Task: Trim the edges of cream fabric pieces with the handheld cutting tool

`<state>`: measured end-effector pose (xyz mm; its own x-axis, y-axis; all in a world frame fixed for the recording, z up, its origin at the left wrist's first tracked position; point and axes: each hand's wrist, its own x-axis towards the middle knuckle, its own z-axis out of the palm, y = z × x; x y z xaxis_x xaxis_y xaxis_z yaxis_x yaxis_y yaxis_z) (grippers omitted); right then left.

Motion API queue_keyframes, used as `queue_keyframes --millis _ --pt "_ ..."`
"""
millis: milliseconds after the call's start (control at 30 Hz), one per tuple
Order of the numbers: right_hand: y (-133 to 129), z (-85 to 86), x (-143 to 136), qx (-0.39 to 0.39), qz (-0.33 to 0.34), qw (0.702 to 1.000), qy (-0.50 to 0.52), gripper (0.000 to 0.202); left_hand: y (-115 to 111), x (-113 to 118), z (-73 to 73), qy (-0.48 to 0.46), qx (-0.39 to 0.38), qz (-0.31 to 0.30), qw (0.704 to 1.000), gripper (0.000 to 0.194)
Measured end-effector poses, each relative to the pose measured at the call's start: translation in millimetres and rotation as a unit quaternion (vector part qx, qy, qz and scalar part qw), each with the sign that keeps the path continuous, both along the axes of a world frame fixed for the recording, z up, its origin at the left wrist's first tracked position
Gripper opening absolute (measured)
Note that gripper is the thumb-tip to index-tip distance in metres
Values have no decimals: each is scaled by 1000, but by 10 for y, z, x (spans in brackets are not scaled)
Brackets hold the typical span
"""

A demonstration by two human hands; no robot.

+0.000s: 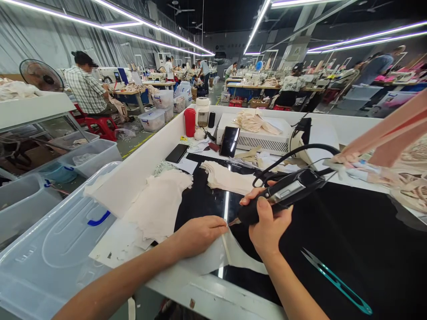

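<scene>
My right hand (268, 220) is wrapped round a black handheld electric tool (283, 193) with a silver plate and a thick black cable. The tool's tip points down and left, close to my left hand. My left hand (202, 233) pinches the upper corner of a thin, pale fabric piece (240, 255) lying over the black work surface (320, 222). A stack of cream fabric pieces (156, 202) lies left of my hands, and another stack (228, 178) lies beyond them. Teal thread snips (336, 280) rest at the right.
Two phones (176, 153) (230, 141), a red cup (190, 122) and a jar (202, 112) stand toward the back. Pink fabric strips (390, 129) hang at the right. A lidded clear bin (66, 235) is at the left. Several people sit or stand farther off.
</scene>
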<state>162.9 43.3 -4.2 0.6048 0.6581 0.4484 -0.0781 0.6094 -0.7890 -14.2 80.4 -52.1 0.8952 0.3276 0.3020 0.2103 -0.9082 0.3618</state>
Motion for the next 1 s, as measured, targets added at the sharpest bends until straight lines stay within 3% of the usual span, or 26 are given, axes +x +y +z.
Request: queue_keyframes --millis 167,433,1000 --pt "-12 15 -5 -24 -12 1000 -11 35 0 -4 16 5 1 -3 1000 35" --pt "-83 46 31 7 -12 1000 20 39 11 -12 -26 0 12 -1 1000 33" --pt "2 -12 -14 1 -11 1000 -7 34 16 -3 -31 -23 48 -5 999 30"
